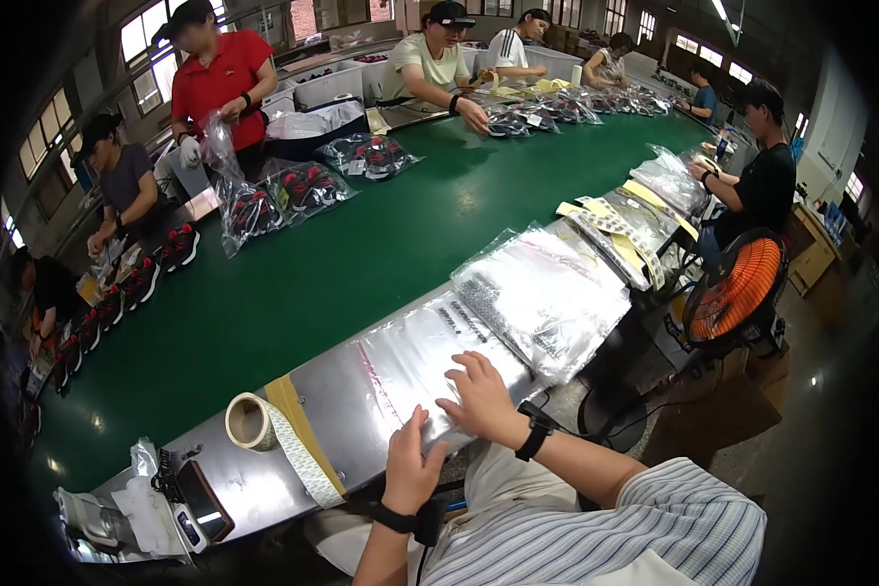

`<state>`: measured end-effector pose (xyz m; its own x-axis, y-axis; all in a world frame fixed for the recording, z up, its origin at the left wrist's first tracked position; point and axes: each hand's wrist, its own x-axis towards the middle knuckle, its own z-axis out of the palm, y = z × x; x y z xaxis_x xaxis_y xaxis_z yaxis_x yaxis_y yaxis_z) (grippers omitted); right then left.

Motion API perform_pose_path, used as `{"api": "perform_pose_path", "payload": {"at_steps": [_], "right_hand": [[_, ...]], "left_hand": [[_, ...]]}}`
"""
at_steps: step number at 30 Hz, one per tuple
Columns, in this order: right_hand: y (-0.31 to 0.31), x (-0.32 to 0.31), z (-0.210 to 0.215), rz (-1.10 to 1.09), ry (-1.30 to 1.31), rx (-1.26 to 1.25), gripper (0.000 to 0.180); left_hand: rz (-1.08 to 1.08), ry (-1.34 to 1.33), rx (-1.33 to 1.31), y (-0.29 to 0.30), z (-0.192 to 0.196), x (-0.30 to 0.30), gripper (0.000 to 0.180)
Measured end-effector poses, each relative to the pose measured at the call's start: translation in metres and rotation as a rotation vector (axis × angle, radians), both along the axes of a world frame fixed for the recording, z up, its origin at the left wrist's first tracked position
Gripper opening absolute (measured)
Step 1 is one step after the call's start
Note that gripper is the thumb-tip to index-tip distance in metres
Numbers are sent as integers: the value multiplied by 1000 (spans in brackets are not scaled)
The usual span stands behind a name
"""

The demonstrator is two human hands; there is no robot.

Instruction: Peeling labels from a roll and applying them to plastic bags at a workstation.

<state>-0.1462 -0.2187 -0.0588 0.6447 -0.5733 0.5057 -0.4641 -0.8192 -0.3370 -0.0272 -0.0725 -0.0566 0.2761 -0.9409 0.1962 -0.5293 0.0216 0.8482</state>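
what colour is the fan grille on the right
Orange; the fan grille shows clearly in the head view.

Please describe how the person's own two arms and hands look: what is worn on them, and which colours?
Both hands are bare, without gloves. The left hand has a black band on the wrist, with a dark strap or cable hanging below it. The right hand has a black watch-like band on the wrist. The right arm wears a short sleeve with fine blue and white stripes.
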Motion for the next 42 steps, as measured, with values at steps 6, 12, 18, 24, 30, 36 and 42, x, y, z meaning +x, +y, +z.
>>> {"api": "perform_pose_path", "payload": {"at_steps": [6, 12, 18, 24, 30, 36, 42], "right_hand": [[16, 22, -24, -37, 32, 15, 32], [-18, 4, -38, -25, -360, 471, 10], [-32, -25, -30, -65, -437, 724, 15], [-13, -14, -33, 193, -458, 899, 14], [-25, -37, -7, 11, -378, 962, 9], [-29, -23, 22, 301, -355, 667, 10], [-8, -28, 26, 473, -122, 780, 38]], "left_hand": [[53, -374, 115, 28, -23, -12, 67], [109, -318, 74, 26, -26, -8, 61], [64, 459, 312, 2, 12, 31, 41], [-292, 738, -31, -67, 50, 8, 33], [-270, 1554, 60, -87, -26, 15, 34], [83, 939, 265, -117, -25, 6, 28], [-270, 1637, 194, -96, -35, 18, 44]]}}
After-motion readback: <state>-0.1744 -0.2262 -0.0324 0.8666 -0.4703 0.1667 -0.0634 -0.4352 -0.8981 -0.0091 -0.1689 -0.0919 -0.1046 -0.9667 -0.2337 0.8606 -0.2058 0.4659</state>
